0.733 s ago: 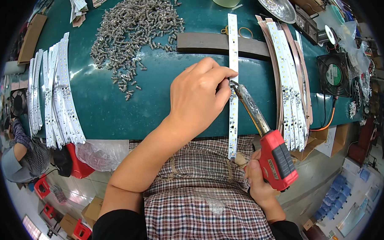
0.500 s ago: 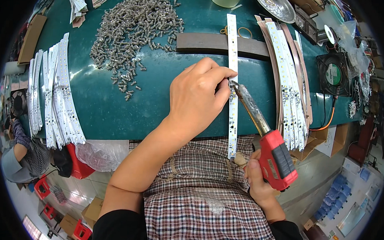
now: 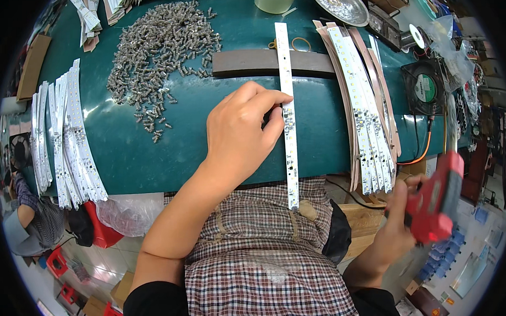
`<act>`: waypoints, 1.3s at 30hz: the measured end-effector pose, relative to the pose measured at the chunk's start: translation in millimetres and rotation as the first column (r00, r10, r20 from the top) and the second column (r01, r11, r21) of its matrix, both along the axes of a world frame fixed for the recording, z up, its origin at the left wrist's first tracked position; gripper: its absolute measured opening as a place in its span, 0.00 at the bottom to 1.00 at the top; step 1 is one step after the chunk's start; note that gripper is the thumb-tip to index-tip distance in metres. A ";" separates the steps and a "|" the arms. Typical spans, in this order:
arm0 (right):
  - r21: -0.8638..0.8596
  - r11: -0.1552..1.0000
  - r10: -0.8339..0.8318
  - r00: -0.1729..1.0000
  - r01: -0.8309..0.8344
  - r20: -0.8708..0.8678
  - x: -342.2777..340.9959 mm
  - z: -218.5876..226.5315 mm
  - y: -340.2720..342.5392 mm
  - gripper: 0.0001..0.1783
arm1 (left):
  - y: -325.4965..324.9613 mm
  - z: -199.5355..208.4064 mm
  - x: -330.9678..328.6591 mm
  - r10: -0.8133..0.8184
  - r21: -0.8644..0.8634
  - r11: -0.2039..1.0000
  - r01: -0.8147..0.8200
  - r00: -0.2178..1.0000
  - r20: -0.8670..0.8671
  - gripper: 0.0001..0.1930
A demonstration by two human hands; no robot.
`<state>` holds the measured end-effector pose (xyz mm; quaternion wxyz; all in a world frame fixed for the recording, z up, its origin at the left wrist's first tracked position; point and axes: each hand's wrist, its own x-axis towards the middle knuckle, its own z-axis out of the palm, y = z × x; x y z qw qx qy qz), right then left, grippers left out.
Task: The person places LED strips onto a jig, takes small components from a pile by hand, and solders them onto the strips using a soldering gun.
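Observation:
My left hand [image 3: 243, 130] is closed in a pinch at the left edge of a long white LED circuit strip [image 3: 291, 154], near its middle. Whether a small part is also between those fingertips is hidden. The strip's far half crosses a grey-brown bar [image 3: 245, 63], and its near end sticks out past the table edge over my checked apron. Away to the right, beyond the table, my right hand [image 3: 389, 246] grips a red soldering iron [image 3: 429, 206] by its handle. It is blurred, and its metal shaft points up toward a black fan.
A heap of small metal connectors [image 3: 162, 54] lies at the table's back left. LED strips are stacked at left [image 3: 69, 140] and right [image 3: 365, 123]. The square fan [image 3: 425, 89] stands at the right edge, near a metal dish [image 3: 342, 6]. Another person's arm [image 3: 25, 206] shows far left.
My right hand has drawn the soldering iron away from the strip, out to the right. My left hand stays at the strip's edge. The whole view has shifted slightly.

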<state>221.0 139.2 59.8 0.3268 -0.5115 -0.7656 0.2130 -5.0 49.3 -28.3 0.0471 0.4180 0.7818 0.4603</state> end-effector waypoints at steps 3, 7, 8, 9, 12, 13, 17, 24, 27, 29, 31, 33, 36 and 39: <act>0.073 0.992 0.108 0.986 -0.100 -0.127 -17.1 -13.6 15.5 0.25 | -2.1 7.3 0.7 -0.032 -0.018 0.999 0.033 0.999 0.036 0.13; 0.265 0.937 0.151 0.947 -0.229 0.285 -42.7 -26.8 31.0 0.30 | -6.4 16.0 0.3 -0.111 -0.077 0.990 0.117 0.990 0.085 0.22; 0.266 0.939 0.124 0.937 -0.216 0.326 -48.7 -31.4 33.1 0.30 | -8.5 16.9 -0.5 -0.141 -0.126 0.981 0.150 0.987 0.081 0.26; 0.268 0.939 0.125 0.938 -0.217 0.323 -52.4 -33.8 35.7 0.30 | -8.4 17.5 -0.5 -0.139 -0.125 0.981 0.148 0.987 0.078 0.26; 0.306 0.921 0.126 0.928 -0.240 0.350 -60.2 -39.7 42.9 0.32 | -5.5 15.9 1.6 -0.159 -0.134 0.977 0.166 0.986 0.055 0.27; 0.306 0.920 0.128 0.928 -0.242 0.349 -61.9 -38.9 43.6 0.32 | -3.6 15.4 3.0 -0.160 -0.129 0.977 0.167 0.985 0.065 0.28; 0.230 0.953 0.116 0.938 -0.198 0.326 -67.6 -34.3 43.1 0.31 | 4.6 11.9 8.5 -0.141 -0.111 0.983 0.147 0.988 0.059 0.28; 0.235 0.956 0.108 0.952 -0.179 0.286 -55.5 -34.0 52.6 0.26 | 5.2 9.4 3.4 -0.102 -0.077 0.992 0.104 0.994 0.032 0.22; 0.241 0.953 0.160 0.982 -0.181 0.105 -43.4 -23.5 44.4 0.21 | 5.6 6.9 -0.7 -0.112 -0.051 0.992 0.112 0.994 0.009 0.19; 0.086 0.989 0.140 0.958 -0.122 -0.251 -27.1 -25.4 28.3 0.17 | 9.3 2.6 -1.4 -0.114 -0.030 0.993 0.113 0.993 -0.021 0.18; -0.185 0.980 0.037 0.981 -0.073 -0.190 -24.7 11.4 -0.6 0.19 | 10.9 2.8 -3.3 -0.113 -0.009 0.994 0.113 0.992 -0.050 0.18; -0.281 0.935 0.151 0.960 -0.217 -0.237 -3.6 21.8 -14.4 0.19 | 12.6 2.7 -3.5 -0.123 -0.013 0.992 0.123 0.991 -0.055 0.17; -0.387 0.832 0.270 0.900 -0.397 -0.342 5.9 5.4 -24.7 0.19 | 13.9 1.6 -3.4 -0.116 0.004 0.993 0.117 0.991 -0.061 0.16; -0.475 0.783 0.294 0.912 -0.401 -0.285 22.6 -15.7 -33.4 0.18 | 15.6 0.1 -4.5 -0.129 0.021 0.991 0.132 0.988 -0.078 0.14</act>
